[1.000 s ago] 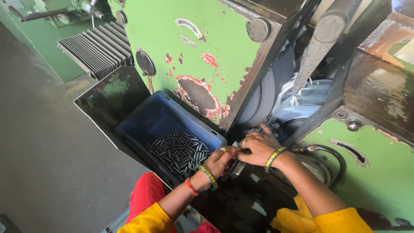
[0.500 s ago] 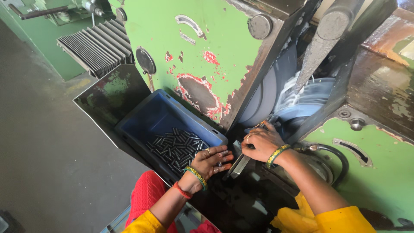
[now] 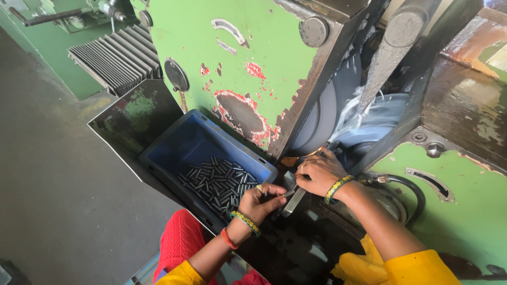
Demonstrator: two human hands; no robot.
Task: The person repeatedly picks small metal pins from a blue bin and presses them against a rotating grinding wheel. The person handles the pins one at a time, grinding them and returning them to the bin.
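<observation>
- Your left hand [image 3: 261, 201] is at the near corner of the blue crate [image 3: 182, 145], and its fingers are closed around what looks like one or a few of the small dark metal pins; I cannot see exactly how many.
- Your right hand [image 3: 317, 171] rests at the mouth of the green grinding machine [image 3: 211, 58], just beside the grey wheel [image 3: 319, 119]. The fingers are curled together there, but I cannot tell if they clamp anything.
- A flat metal strip [image 3: 292, 201] lies slanted between your two hands, touching or almost touching both.
- The pile of pins [image 3: 219, 182] lies on the floor of the crate, toward its near side. The far half of the crate floor shows bare blue.
- I judge the work is in the middle: many pins remain in the crate, so much feeding is left. How many are already finished, the pictures do not show.
- White coolant [image 3: 351, 113] runs down beside the wheel, so the machine seems to be working.
- Compared with half a second ago, your left hand has closed and moved up nearer to the strip; before, it was lower and more open at the crate edge. Your right hand has stayed in almost the same place at the wheel.
</observation>
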